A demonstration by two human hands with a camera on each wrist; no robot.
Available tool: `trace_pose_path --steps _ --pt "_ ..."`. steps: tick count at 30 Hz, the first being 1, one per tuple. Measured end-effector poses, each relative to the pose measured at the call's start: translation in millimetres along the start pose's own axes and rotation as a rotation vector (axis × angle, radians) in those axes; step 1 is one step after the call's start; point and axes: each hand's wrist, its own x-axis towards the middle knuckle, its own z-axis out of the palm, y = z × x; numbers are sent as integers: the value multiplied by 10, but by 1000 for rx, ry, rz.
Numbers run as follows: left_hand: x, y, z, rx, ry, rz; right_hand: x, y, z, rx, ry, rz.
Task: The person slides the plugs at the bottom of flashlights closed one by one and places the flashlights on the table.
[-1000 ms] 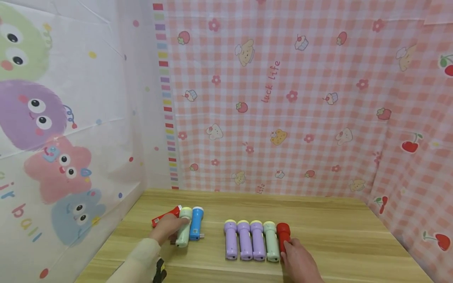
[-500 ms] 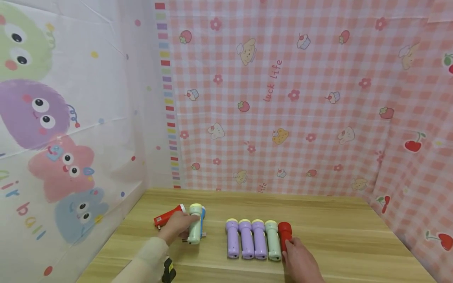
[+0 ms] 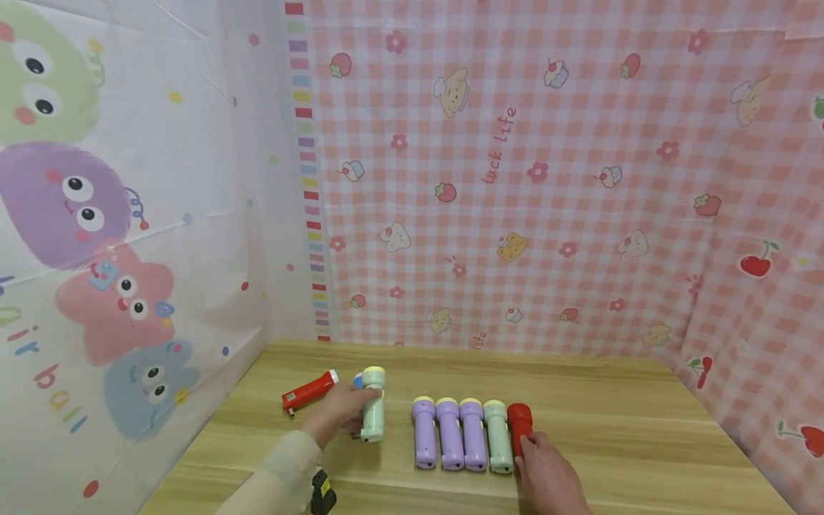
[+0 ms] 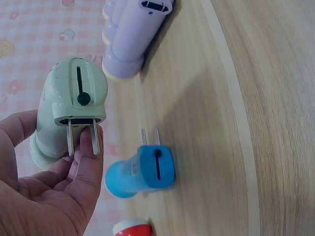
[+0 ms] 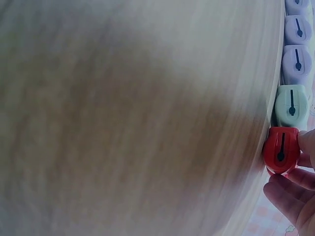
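My left hand holds a pale green flashlight by its body, up off the table. Two metal plug prongs fold out from its tail in the left wrist view. Behind it lies a blue flashlight, also with prongs out, mostly hidden in the head view. My right hand grips a red flashlight at the right end of a row. Beside that one lies another pale green flashlight, then three purple flashlights to its left.
Another red flashlight with a white head lies tilted at the left on the wooden table. A pink checked cloth hangs behind the table, and a white patterned sheet stands along the left.
My left hand has moved right with the pale green flashlight, passing in front of the blue one. My right hand stays on the red flashlight. The view has shifted slightly.
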Motion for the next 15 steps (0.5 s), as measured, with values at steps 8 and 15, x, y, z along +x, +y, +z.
trace_pose_path --steps 8,15 --pt "-2 22 106 -102 -9 -8 10 5 9 9 -10 12" --pt "-48 76 165 -151 -6 -13 11 0 -6 13 -21 24"
